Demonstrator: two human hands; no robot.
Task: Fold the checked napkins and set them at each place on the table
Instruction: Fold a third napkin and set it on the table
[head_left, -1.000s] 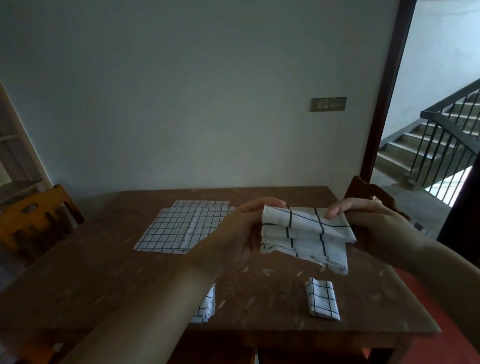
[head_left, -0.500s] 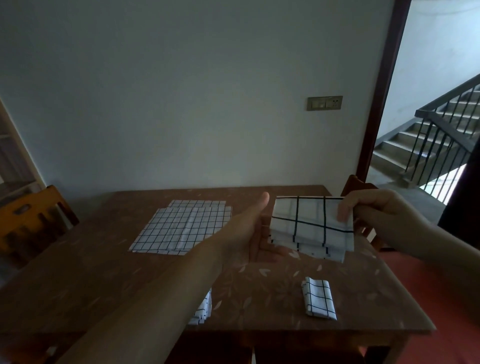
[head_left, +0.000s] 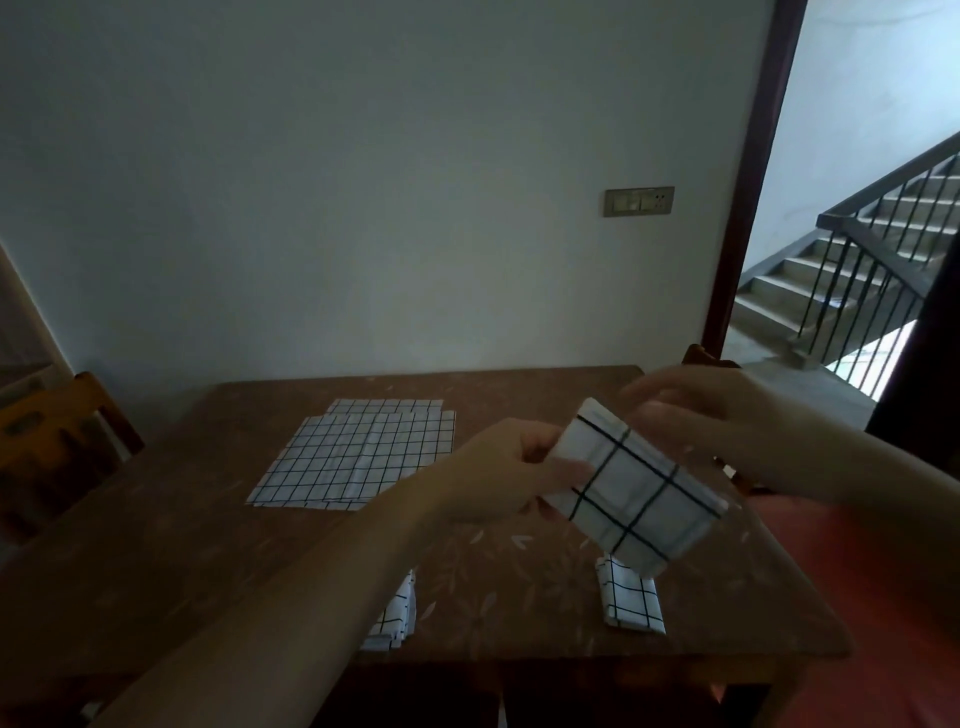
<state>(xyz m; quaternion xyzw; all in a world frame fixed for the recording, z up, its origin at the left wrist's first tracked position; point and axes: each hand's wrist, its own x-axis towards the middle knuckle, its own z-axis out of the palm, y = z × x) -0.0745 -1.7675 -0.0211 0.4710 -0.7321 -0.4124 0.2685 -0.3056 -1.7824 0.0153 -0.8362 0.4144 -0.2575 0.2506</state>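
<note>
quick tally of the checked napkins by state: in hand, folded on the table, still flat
In hand: 1
Folded on table: 2
Flat, stacked: at least 2
Total: at least 5

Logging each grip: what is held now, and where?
The left hand pinches the folded checked napkin at its left edge; the blurred right hand seems only near it.

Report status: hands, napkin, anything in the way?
Left hand pinching folded napkin above table. Right hand blurred beside it, grip unclear. No obstruction.
</note>
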